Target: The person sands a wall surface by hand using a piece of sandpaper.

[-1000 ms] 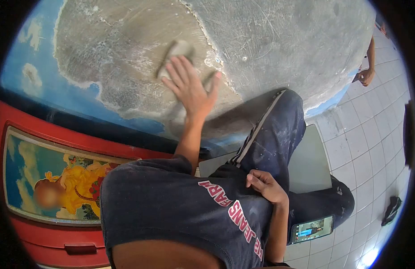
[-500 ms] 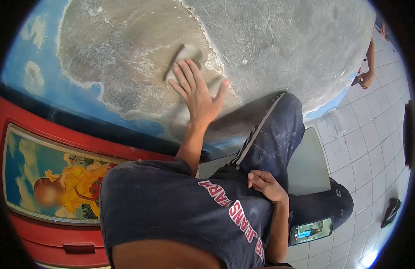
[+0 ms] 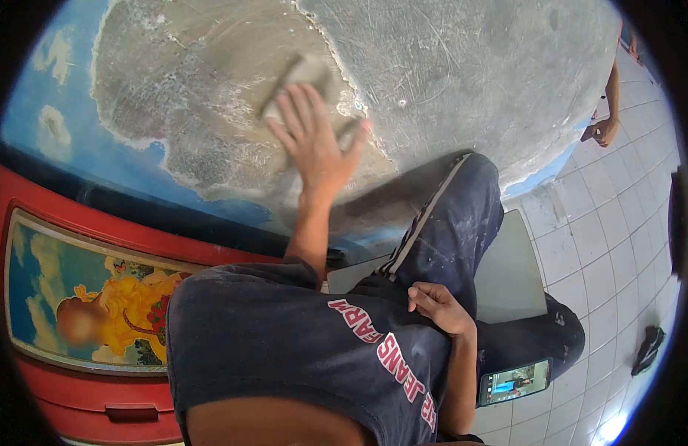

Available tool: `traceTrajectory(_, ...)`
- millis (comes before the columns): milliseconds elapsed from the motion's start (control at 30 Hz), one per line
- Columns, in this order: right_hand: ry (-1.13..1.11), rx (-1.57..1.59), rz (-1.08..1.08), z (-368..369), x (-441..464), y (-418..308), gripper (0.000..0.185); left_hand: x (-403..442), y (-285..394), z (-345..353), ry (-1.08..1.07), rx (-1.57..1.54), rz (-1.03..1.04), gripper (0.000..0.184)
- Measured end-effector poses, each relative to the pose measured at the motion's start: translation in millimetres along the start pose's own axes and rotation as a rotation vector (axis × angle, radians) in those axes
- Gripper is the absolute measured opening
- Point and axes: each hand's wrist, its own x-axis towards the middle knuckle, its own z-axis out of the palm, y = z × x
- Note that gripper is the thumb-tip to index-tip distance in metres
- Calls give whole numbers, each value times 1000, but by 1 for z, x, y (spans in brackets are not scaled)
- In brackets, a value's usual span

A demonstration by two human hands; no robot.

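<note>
My left hand lies against the wall with its fingers pressing a pale grey-beige piece of sandpaper to the surface. The sandpaper is smeared by motion, so its exact shape does not show. Under and around it is a brownish-grey bare patch with a ragged, flaking edge. My right hand rests on my lap, fingers curled in and thumb over them, and nothing shows in it. Below the right forearm, a phone with a lit screen lies by my dark trouser leg.
Blue painted wall borders the patch on the left. A red cabinet with a framed picture stands close by. White tiles cover the floor at right, where a dark object lies. Another person's hand shows at upper right.
My left hand and the sandpaper have slid slightly up and left along the wall. My right hand stays on my lap.
</note>
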Motion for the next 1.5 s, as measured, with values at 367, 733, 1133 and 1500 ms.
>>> traceTrajectory(367, -7, -24, -16, 1, 2, -5, 36, -16, 5, 28, 86, -77, 21, 115)
traceTrajectory(733, -11, -46, -21, 1, 5, -4, 37, 4, 7, 1, 105, -193, -69, 107)
traceTrajectory(1133, -7, -54, -44, 1, 6, -3, 37, 3, 1, 1, 68, -146, -45, 110)
traceTrajectory(1500, -5, -47, 1, 0, 5, -3, 38, 14, -15, -14, 162, -151, -100, 110)
